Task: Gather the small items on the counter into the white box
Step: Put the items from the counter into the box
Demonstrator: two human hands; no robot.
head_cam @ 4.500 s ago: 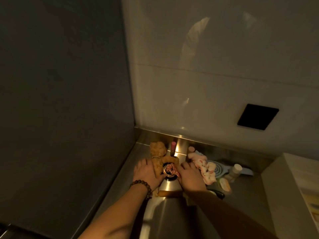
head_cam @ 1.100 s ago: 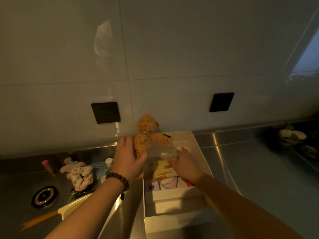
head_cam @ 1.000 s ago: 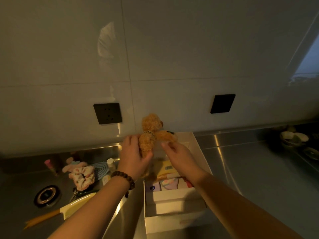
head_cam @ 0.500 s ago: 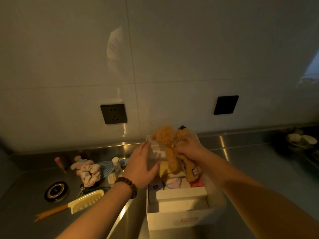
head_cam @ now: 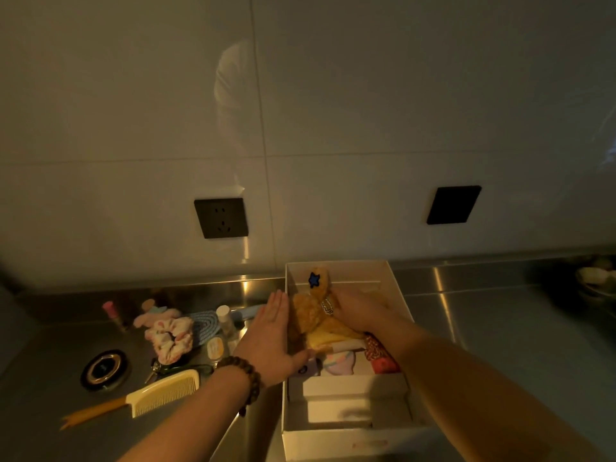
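The white box (head_cam: 396,291) stands open on the steel counter against the wall. A fuzzy tan teddy bear (head_cam: 313,315) with a blue star on one foot lies inside it, on top of other small items. My right hand (head_cam: 360,311) rests on the bear inside the box, fingers closed over it. My left hand (head_cam: 270,338), with a bead bracelet at the wrist, lies flat and spread against the box's left wall, touching the bear's side. Left of the box on the counter lie a pink-and-white scrunchie (head_cam: 170,335), a yellow comb (head_cam: 160,395), a small bottle (head_cam: 225,318) and a pink lipstick (head_cam: 111,311).
A round black compact (head_cam: 105,368), keys (head_cam: 163,368), a blue oval pad (head_cam: 203,325) and a small orange-labelled item (head_cam: 215,348) also sit left of the box. Two black wall sockets (head_cam: 221,218) are on the tiled wall. Bowls (head_cam: 596,278) stand at far right.
The view swung from the counter's left corner to the box. The bear went from my left hand into my right hand and down into the box; my left hand let go.
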